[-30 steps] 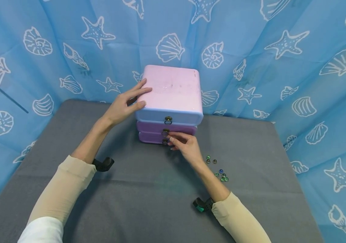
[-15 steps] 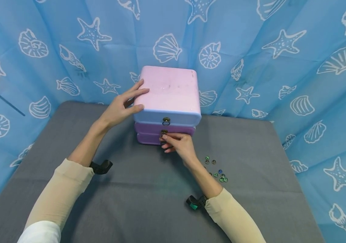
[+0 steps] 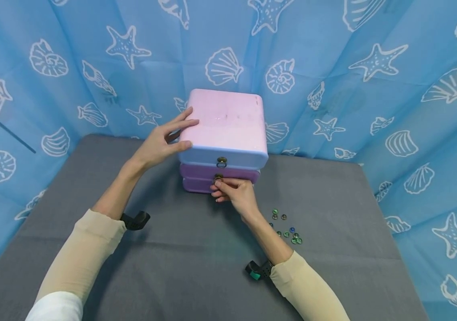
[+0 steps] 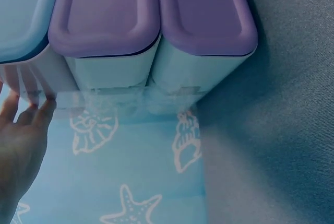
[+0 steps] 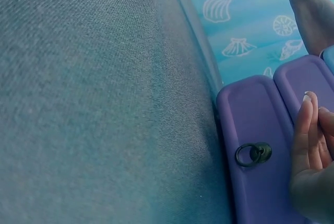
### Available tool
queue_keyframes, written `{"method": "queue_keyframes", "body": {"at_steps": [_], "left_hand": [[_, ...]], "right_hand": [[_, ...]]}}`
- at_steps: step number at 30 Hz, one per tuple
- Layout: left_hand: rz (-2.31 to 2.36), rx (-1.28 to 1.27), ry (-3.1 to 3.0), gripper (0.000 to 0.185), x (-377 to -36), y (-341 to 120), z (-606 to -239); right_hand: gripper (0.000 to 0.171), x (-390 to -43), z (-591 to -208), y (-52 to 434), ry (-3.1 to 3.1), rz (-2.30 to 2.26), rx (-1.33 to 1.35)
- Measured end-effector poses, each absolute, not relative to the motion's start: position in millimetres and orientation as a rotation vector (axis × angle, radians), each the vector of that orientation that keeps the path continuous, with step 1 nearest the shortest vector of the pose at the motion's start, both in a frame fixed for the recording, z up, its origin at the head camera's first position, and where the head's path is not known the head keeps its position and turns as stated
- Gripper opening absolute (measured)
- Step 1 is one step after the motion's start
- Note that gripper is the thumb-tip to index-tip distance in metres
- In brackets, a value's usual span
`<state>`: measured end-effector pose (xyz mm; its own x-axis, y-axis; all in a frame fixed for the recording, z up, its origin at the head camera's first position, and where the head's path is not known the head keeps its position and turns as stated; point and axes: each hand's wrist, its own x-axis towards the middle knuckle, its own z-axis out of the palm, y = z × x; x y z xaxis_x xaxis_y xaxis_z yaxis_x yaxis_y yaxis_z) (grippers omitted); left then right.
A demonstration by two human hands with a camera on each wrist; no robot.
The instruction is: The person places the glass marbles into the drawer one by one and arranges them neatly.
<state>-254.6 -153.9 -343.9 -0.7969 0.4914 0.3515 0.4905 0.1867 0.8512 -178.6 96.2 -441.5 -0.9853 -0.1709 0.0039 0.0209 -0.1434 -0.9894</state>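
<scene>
A blue curtain (image 3: 352, 89) printed with shells and starfish hangs behind a grey desk (image 3: 196, 263). At the desk's far middle stands a small chest of drawers (image 3: 223, 138), pink on top with one blue and two purple drawer fronts. The left hand (image 3: 160, 140) rests on the chest's top left corner, fingers straight. The right hand (image 3: 234, 194) pinches the ring pull (image 3: 218, 178) of the middle drawer. Glass beads (image 3: 286, 227) lie scattered on the desk just right of that wrist.

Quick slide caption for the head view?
Left hand steadies the drawer box; right hand pinches the middle drawer's ring pull.
</scene>
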Motion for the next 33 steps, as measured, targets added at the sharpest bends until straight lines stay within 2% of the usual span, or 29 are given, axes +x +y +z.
{"method": "queue_keyframes", "body": {"at_steps": [15, 25, 33], "left_hand": [[1.756, 1.005, 2.395, 0.057, -260, -154, -343], [1.756, 0.921, 2.424, 0.058, -239, -149, -322], [1.742, 0.886, 2.471, 0.054, -237, -147, -320]], "right_hand": [[0.026, -171, -439, 98, 1.920, -2.332, -0.218], [0.026, -160, -439, 97, 1.946, -2.293, -0.201], [0.026, -151, -441, 98, 1.936, -2.290, -0.223]]}}
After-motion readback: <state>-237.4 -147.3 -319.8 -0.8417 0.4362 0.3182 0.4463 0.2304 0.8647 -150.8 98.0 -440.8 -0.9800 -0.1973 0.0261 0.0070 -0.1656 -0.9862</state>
